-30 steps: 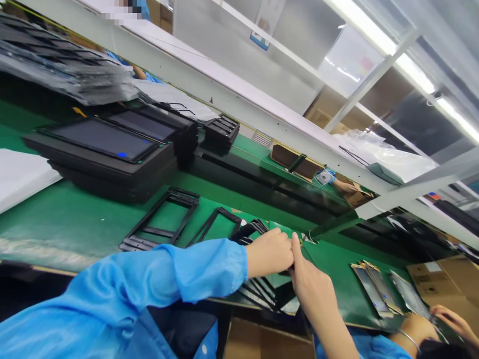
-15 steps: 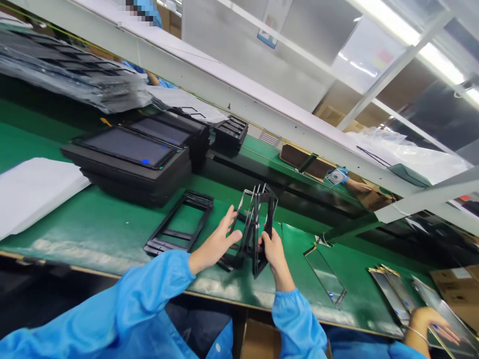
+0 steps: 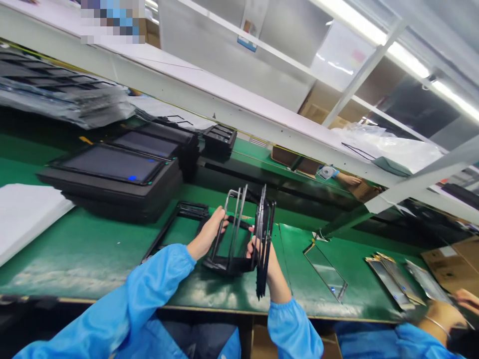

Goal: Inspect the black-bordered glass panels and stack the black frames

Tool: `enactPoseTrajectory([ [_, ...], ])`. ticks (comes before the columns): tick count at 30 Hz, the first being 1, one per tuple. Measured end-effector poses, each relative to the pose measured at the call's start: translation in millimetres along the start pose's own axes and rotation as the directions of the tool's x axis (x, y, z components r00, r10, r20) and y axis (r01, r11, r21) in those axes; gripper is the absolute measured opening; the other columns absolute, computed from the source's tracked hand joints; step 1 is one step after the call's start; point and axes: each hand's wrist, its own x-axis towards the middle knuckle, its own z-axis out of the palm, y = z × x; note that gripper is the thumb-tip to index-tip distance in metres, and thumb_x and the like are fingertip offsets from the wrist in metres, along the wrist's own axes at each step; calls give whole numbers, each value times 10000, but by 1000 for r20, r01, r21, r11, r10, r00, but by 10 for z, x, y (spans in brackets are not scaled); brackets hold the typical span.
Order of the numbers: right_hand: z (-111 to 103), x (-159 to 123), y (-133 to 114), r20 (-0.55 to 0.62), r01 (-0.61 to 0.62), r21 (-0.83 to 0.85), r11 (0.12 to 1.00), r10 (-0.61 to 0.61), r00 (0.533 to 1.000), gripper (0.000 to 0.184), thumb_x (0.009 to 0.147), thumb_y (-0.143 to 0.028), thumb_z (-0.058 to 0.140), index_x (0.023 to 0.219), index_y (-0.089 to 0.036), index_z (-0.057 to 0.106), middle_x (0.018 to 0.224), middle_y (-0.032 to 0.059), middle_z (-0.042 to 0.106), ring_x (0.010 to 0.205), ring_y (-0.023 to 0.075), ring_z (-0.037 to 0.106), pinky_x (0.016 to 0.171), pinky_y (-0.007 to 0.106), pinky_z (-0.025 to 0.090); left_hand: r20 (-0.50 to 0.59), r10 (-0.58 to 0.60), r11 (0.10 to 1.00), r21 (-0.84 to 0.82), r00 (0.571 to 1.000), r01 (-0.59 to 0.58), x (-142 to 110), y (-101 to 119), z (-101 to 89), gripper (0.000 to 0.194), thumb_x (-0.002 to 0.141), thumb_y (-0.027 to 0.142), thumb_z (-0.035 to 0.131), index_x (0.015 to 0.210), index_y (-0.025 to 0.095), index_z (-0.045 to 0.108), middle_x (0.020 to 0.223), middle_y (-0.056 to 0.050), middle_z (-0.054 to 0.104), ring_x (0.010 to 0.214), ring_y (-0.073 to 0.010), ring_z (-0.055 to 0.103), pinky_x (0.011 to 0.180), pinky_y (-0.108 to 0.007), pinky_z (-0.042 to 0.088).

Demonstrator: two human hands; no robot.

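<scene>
"How will those black frames (image 3: 263, 254) handle?"

"Light, I'd judge, and stiff but thin enough to flex or snap if I twisted them. Smooth plastic by the look, so a loose bundle could slide apart. I'd hold by the long side rails, never a thin corner."

"And where are they from the hands?"

"Upright between them, above the green bench (image 3: 112, 269). My right hand (image 3: 255, 245) has its fingers curled round the thick bundle; my left hand (image 3: 210, 233) pinches the outer rail of the few fanned to the left. Its thumb is too hidden for me to place. Another frame (image 3: 192, 210) lies flat beyond the left hand, and a glass panel (image 3: 325, 271) lies well right of the bundle."
</scene>
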Motion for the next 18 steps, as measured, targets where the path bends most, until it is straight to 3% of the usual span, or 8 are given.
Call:
enactPoseTrajectory([
  [2,-32,15,14,-7,-15,-30,999,15,1000,543,958,-590,605,1335,-199,598,647,-77,629,516,163,621,517,278,497,71,-54,996,-73,996,60,-13,19,73,761,970,720,535,1497,174,589,1277,-218,783,1114,-388,783,927,-540,625],
  [4,-42,71,56,-39,-44,-76,996,41,998,480,993,-509,634,1362,-205,580,715,-68,668,537,149,642,569,282,530,98,-72,988,-131,993,85,-39,15,158,775,944,758,554,1452,177,628,1230,-188,800,1050,-357,796,891,-490,632],
  [8,-36,210,162,-81,-126,-132,983,116,990,331,1058,-423,650,1278,-176,646,924,4,731,660,141,689,648,307,594,45,-78,985,-151,996,84,-82,-48,248,804,868,808,620,1367,180,673,1262,-157,774,1091,-339,762,873,-413,615],
  [12,-36,265,220,-65,-166,-114,979,160,985,299,1057,-434,663,1184,-166,694,1067,46,747,820,170,732,734,344,635,10,-89,993,-75,996,90,-41,-106,199,705,846,651,765,1397,229,640,1370,-116,708,1182,-328,717,872,-376,607],
  [15,11,209,269,-44,-138,-87,987,135,990,333,1056,-465,652,1190,-163,698,1079,57,760,852,188,749,770,376,641,-3,-115,993,5,993,115,72,-133,111,598,922,570,720,1408,234,628,1362,-109,700,1215,-322,701,907,-399,604],
  [18,133,90,384,-66,-38,-91,995,32,997,382,1027,-458,636,1292,-187,684,1223,84,775,1080,249,755,970,432,599,2,-153,985,86,988,153,226,-183,15,469,1009,470,668,1394,204,643,1366,-124,700,1220,-304,695,991,-468,586],
])
